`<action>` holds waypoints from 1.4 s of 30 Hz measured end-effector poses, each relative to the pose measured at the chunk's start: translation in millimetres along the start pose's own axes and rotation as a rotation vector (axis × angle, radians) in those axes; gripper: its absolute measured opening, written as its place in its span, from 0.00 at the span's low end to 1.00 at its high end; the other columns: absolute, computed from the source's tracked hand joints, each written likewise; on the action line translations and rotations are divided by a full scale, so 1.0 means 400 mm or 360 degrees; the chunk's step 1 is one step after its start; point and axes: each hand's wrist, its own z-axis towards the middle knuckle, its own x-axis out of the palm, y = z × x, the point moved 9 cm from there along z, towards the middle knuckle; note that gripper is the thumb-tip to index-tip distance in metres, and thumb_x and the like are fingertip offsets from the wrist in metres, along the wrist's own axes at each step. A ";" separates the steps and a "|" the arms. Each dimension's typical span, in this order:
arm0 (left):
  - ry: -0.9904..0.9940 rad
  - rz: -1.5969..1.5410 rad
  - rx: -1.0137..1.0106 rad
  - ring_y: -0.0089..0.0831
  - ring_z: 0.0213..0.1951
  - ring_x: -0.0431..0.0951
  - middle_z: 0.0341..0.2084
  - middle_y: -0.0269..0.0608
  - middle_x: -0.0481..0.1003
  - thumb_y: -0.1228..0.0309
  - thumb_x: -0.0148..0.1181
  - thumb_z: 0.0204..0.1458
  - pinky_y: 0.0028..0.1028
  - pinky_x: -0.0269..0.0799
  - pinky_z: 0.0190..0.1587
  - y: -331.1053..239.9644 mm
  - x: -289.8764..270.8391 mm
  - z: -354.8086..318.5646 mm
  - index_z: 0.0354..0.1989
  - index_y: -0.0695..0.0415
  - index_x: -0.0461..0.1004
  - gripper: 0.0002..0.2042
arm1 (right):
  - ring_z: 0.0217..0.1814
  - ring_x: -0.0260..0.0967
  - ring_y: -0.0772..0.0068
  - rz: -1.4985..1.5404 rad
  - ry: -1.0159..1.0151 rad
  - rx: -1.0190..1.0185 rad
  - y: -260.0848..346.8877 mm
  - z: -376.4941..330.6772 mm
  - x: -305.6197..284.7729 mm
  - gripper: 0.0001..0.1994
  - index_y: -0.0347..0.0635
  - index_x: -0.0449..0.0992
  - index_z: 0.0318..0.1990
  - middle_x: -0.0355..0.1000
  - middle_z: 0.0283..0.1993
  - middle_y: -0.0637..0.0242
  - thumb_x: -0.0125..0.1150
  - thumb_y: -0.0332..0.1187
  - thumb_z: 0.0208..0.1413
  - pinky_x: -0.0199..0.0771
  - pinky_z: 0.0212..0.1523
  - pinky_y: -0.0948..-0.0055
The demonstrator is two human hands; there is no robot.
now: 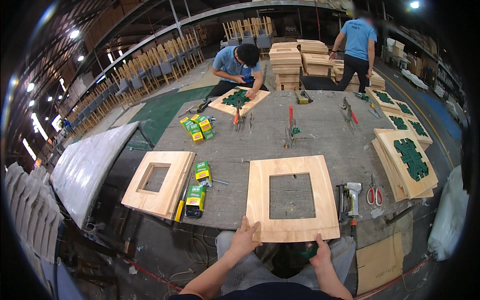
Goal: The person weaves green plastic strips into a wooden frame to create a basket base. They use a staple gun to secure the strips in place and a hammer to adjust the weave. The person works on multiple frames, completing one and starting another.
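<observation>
A wooden frame point(326, 200) with a square hole lies at the table's point(227, 155) near edge — the left hand point(244, 238) has its fingers spread over the near left corner; the right hand point(321, 254) is at the near edge, its grip I cannot tell — scissors point(374, 194) lie to the right

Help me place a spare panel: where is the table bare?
Free: between the far boxes and wooden frame; also between the rightmost red-handled tool and nail gun, bordered by the panel stack. Crowded: front left, with stacked frames, near boxes and knife; front right, scissors beside that gun.
</observation>
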 end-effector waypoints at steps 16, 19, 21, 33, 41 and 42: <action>-0.0087 0.0025 0.0089 0.67 0.63 0.70 0.74 0.73 0.47 0.54 0.78 0.43 0.46 0.71 0.64 -0.034 0.029 0.018 0.74 0.41 0.64 0.46 | 0.31 0.69 0.71 -0.0221 0.0030 0.0074 -0.014 -0.012 -0.027 0.12 0.52 0.73 0.52 0.77 0.39 0.67 0.57 0.46 0.71 0.72 0.33 0.69; -0.0099 -0.0008 0.0193 0.67 0.63 0.70 0.74 0.70 0.51 0.54 0.77 0.45 0.46 0.71 0.64 -0.025 0.014 0.021 0.74 0.42 0.63 0.44 | 0.31 0.70 0.69 -0.0259 -0.0003 0.0065 -0.026 -0.031 -0.030 0.13 0.48 0.73 0.51 0.77 0.38 0.64 0.54 0.46 0.72 0.74 0.33 0.67; -0.0124 0.0062 0.0157 0.65 0.63 0.70 0.71 0.67 0.58 0.54 0.75 0.48 0.45 0.71 0.64 -0.044 -0.012 0.024 0.73 0.46 0.65 0.42 | 0.30 0.71 0.67 -0.0347 -0.0014 0.0070 -0.017 -0.052 -0.059 0.14 0.44 0.73 0.50 0.78 0.37 0.62 0.53 0.46 0.73 0.75 0.33 0.65; 0.0936 -0.2048 -0.0267 0.26 0.51 0.77 0.55 0.42 0.80 0.52 0.49 0.72 0.24 0.71 0.51 -0.300 0.103 -0.103 0.68 0.60 0.70 0.27 | 0.37 0.78 0.73 -0.1213 0.1184 0.0033 -0.139 -0.252 0.251 0.11 0.33 0.76 0.51 0.79 0.41 0.63 0.54 0.33 0.73 0.80 0.38 0.72; -0.0378 -0.1500 -0.0125 0.32 0.56 0.78 0.53 0.44 0.81 0.56 0.49 0.73 0.33 0.70 0.61 0.022 -0.107 0.078 0.60 0.61 0.77 0.22 | 0.43 0.77 0.79 -0.1602 0.0761 -0.0402 -0.003 -0.162 0.128 0.12 0.35 0.79 0.54 0.82 0.43 0.63 0.62 0.29 0.67 0.78 0.46 0.77; -0.0386 -0.1429 -0.0214 0.33 0.56 0.79 0.53 0.45 0.82 0.57 0.50 0.72 0.33 0.71 0.61 0.057 -0.116 0.111 0.61 0.62 0.77 0.22 | 0.43 0.77 0.78 -0.1575 0.0708 -0.0394 0.017 -0.158 0.107 0.12 0.34 0.79 0.54 0.81 0.43 0.63 0.61 0.29 0.67 0.78 0.46 0.77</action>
